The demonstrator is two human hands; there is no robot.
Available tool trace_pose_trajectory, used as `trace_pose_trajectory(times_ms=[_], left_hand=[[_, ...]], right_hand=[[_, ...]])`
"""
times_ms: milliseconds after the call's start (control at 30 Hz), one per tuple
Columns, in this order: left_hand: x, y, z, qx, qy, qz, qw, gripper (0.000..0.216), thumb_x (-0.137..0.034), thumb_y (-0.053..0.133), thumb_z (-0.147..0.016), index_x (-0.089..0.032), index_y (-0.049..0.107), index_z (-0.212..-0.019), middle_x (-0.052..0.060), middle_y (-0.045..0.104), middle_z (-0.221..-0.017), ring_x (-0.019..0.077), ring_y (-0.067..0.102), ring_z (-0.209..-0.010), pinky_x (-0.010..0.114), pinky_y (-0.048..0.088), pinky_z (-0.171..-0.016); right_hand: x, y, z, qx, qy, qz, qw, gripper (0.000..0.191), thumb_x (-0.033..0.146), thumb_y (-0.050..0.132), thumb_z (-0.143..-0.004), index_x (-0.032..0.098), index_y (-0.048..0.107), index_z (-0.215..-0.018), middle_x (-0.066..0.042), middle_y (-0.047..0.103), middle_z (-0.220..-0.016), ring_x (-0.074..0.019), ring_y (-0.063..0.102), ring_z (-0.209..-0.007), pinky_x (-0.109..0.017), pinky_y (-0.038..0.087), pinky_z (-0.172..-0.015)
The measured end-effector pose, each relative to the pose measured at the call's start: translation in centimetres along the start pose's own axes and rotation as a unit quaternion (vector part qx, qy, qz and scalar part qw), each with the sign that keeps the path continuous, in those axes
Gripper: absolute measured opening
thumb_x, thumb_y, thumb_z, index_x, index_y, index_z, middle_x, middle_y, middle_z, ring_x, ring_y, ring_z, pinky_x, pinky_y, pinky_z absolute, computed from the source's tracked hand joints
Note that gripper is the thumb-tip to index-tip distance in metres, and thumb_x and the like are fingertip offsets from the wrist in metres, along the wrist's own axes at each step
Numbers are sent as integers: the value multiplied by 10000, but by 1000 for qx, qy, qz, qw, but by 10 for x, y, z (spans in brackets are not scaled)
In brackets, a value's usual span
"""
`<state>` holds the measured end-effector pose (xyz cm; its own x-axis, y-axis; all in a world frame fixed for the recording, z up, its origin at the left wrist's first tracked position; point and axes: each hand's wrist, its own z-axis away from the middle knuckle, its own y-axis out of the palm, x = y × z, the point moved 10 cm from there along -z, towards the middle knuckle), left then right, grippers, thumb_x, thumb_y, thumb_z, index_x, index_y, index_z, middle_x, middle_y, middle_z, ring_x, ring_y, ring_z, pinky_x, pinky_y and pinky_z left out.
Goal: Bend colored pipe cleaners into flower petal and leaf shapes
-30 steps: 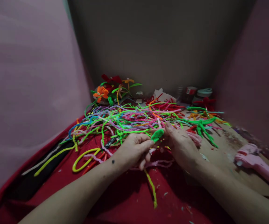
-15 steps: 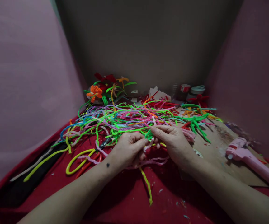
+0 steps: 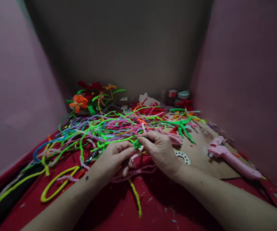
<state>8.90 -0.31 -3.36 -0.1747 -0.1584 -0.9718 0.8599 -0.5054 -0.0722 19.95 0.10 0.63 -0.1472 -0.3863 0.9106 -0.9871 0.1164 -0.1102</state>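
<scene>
Just below the middle of the frame, holds a small green pipe-cleaner piece (image 3: pixel 137 144) between both hands. Grips it from the left with the left hand (image 3: pixel 113 157), thumb and forefinger pressed together on it, the other fingers curled under. Meets it from the right with the right hand (image 3: pixel 161 152), fingertips closed on the same piece, back of the hand turned up. Beneath the hands, a pale pink pipe cleaner (image 3: pixel 140 169) trailing across the red cloth (image 3: pixel 157 208), and a yellow-green stem (image 3: pixel 135 195) running down toward the lower edge. Directly behind the hands, across the middle of the frame, a tangled pile of pipe cleaners (image 3: pixel 109 126) in green, pink, purple, blue and red. At lower left, a yellow-green loop (image 3: pixel 54 183) lying flat on the cloth. At the upper left of the pile, finished pipe-cleaner flowers (image 3: pixel 79 101), one of them orange. To the right of the right hand, a sheet of cardboard (image 3: pixel 201 160) bearing a white ring (image 3: pixel 182 156) just beside the wrist and, further right, a pink glue gun (image 3: pixel 232 158), well apart from the hands. At the back by the wall, two small jars (image 3: pixel 179 95), too blurred to read.
</scene>
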Motion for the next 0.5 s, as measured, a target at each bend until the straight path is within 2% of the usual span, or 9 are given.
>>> trace_pose_trajectory(times_ms=[100,167,233,300,333,400,500], left_hand=[[-8,-19,-1,-48,38,-35,998,237,-363,587,-745,-132,553,-704,-34,550,-474,38,410,-325,142,283,-363],[-19,-45,0,-130,85,-62,986,239,-371,585,-749,-134,573,-720,-37,537,-475,45,420,-375,147,313,-405],[-28,-68,2,-206,110,-87,968,247,-388,599,-733,-141,590,-751,-31,545,-500,64,449,-436,157,334,-436],[-40,-75,3,-240,119,-120,956,262,-401,621,-706,-147,604,-768,-33,542,-528,74,455,-465,166,338,-444],[-47,-69,1,-236,116,-139,955,265,-402,630,-695,-148,610,-768,-36,532,-533,74,450,-469,167,336,-443],[-63,-44,-5,-197,106,-172,959,257,-391,639,-681,-143,618,-746,-44,501,-523,67,424,-458,166,322,-431],[-92,10,-21,-124,110,-220,961,231,-358,603,-705,-132,594,-656,-44,466,-504,60,393,-438,165,290,-407]], right_hand=[[-12,-3,-1,-14,59,-90,994,270,405,496,-819,158,604,-801,6,591,-633,-89,497,-486,-196,392,-451],[-15,-3,3,-22,74,-100,992,342,448,396,-861,159,557,-775,19,548,-573,-82,465,-442,-193,372,-430],[-5,3,10,2,27,-37,999,351,407,368,-881,165,524,-681,26,507,-527,-79,447,-449,-192,368,-458],[18,26,22,78,-100,66,990,343,345,421,-863,174,475,-570,27,476,-507,-80,440,-470,-196,360,-493],[29,38,32,112,-173,108,973,348,328,439,-851,176,462,-539,20,487,-510,-85,451,-481,-202,361,-509],[41,57,50,153,-279,173,932,346,318,437,-843,181,468,-527,4,525,-513,-102,485,-499,-213,355,-499],[43,69,58,177,-326,223,901,298,296,433,-827,177,521,-568,-8,592,-561,-117,537,-543,-220,374,-510]])
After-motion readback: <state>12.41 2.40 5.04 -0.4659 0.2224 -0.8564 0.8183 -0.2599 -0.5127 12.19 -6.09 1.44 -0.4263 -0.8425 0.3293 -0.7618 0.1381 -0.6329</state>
